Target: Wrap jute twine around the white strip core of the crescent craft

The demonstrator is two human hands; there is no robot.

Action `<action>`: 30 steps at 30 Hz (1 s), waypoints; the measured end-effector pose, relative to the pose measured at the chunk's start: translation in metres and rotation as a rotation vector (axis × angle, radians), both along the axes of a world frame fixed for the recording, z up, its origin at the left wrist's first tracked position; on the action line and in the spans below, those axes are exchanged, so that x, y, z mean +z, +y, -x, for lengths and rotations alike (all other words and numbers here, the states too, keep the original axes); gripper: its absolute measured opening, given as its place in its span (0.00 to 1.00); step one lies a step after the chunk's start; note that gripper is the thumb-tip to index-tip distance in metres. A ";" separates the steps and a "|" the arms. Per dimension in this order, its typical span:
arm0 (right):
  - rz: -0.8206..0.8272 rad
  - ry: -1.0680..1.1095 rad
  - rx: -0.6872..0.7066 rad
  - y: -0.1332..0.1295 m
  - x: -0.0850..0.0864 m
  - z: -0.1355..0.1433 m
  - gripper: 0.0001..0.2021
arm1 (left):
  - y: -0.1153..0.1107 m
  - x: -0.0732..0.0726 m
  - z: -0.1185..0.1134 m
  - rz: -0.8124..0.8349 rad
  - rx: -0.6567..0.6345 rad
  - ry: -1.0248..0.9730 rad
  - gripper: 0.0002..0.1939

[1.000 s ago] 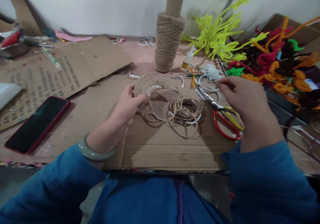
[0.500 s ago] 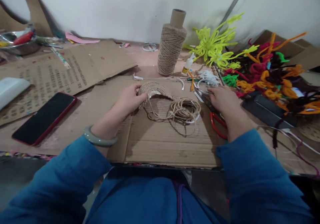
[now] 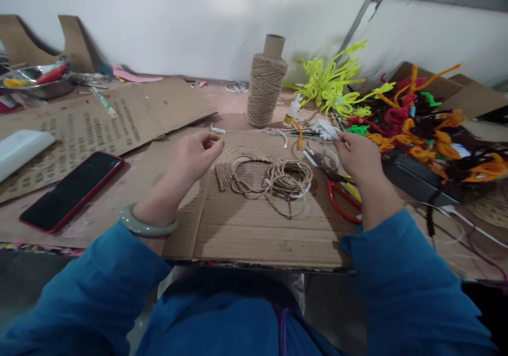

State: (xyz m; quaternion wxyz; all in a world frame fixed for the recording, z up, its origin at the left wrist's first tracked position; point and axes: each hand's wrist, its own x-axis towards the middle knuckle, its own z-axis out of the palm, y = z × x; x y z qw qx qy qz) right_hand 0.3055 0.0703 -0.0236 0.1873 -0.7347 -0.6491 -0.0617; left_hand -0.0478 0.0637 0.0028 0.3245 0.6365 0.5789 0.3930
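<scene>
My left hand [image 3: 196, 156] hovers just left of a curved piece of coiled jute twine [image 3: 227, 166] on the cardboard, apart from it. Its fingers are loosely curled, thumb and forefinger slightly apart, and no object shows in them. From the curved piece, twine runs to a loose jute bundle [image 3: 289, 179]. My right hand [image 3: 359, 155] reaches to a small pile of white pieces [image 3: 326, 128], its thumb and fingers closed on a white strip [image 3: 336, 135] at the edge. Red-handled scissors [image 3: 344, 201] lie below that hand, partly beneath the wrist.
Behind the work stands a jute twine spool [image 3: 266, 89], with a small glue bottle [image 3: 292, 109] beside it. Yellow-green pipe-cleaner flowers [image 3: 333, 83] and many-coloured ones [image 3: 420, 128] fill the right. A phone [image 3: 73, 191] and printed cardboard [image 3: 135, 110] lie left.
My left hand has let go of the curved jute piece and lifted off to the left. My right hand has moved from the clear ring to the white pile. The view has tilted upward.
</scene>
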 end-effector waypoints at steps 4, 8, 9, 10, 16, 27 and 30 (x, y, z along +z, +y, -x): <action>-0.137 0.242 0.071 -0.004 0.009 0.013 0.16 | -0.011 0.005 -0.014 -0.085 -0.055 -0.065 0.11; -0.066 1.014 0.421 -0.022 0.014 0.055 0.13 | -0.021 0.014 -0.025 0.003 -0.141 -0.276 0.13; 0.017 1.125 0.498 -0.028 0.014 0.067 0.14 | -0.023 0.016 -0.026 0.037 -0.158 -0.334 0.14; 0.104 1.189 0.542 -0.034 0.013 0.079 0.15 | -0.026 0.019 -0.026 0.070 -0.179 -0.392 0.14; 0.383 1.128 0.641 -0.056 0.004 0.116 0.16 | -0.033 0.017 -0.015 0.396 -0.447 -0.384 0.11; 0.415 1.163 0.552 -0.067 0.007 0.131 0.15 | -0.038 0.004 -0.010 0.552 -0.526 -0.520 0.12; 0.419 1.373 0.476 -0.064 0.003 0.129 0.16 | -0.037 0.001 -0.008 0.602 -0.531 -0.666 0.10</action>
